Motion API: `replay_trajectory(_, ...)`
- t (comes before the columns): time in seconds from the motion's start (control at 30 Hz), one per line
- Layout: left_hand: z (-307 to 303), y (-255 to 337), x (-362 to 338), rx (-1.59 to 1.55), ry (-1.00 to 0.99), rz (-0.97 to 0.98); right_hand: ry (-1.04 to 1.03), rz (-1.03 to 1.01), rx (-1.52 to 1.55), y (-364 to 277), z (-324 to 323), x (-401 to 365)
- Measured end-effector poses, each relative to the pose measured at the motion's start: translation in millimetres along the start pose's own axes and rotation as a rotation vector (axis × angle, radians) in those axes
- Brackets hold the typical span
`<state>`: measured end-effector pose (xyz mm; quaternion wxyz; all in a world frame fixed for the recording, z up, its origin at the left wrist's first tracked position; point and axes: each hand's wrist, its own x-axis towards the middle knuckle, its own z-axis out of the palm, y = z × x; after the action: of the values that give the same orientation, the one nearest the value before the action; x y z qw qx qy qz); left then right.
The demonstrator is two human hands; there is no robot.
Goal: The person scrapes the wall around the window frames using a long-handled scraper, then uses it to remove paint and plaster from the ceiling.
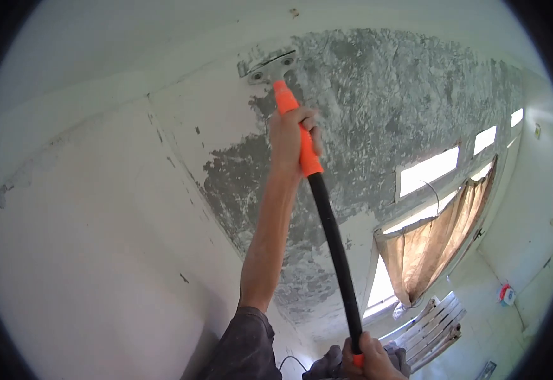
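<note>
A long-handled scraper [335, 247] with a black pole and orange grips slants up across the view. Its wide metal blade [271, 68] rests against the upper wall, where off-white coating meets bare grey surface. My left hand [289, 138] is wrapped round the upper orange grip, below the blade, with the arm stretched upward. Low in the view, my right hand [378, 358] grips the bottom end of the pole, partly covering another orange part. The grey wall [378, 107] shows rough, streaky patches with ragged coating edges left of the scraper.
Right of the pole, a brown curtain [428, 253] hangs across a bright window, with small openings [428, 172] above it. White slatted furniture [428, 329] stands below. A plain white wall [99, 253] fills the left, and the ceiling [162, 38] lies above.
</note>
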<state>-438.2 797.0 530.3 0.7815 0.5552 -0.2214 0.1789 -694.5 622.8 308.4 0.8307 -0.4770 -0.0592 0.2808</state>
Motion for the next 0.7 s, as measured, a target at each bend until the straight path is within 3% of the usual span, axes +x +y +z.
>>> replay_trajectory(0.23,-4.7,7.1,1.4,0.003,-0.027,0.054,-0.051,0.034,0.005,-10.0,5.7,-8.1)
replay_trajectory(0.33,-14.8,10.1,4.3,-0.021,-0.004,0.004,-0.057,-0.069,-0.070,2.2,20.3,15.8)
replay_trajectory(0.5,-17.0,14.8,-4.9,0.019,-0.030,0.027,-0.044,0.078,-0.028,3.0,24.6,0.0)
replay_trajectory(0.7,-31.8,23.0,-4.8,0.026,-0.043,0.020,-0.015,0.059,-0.033,15.0,40.0,9.5)
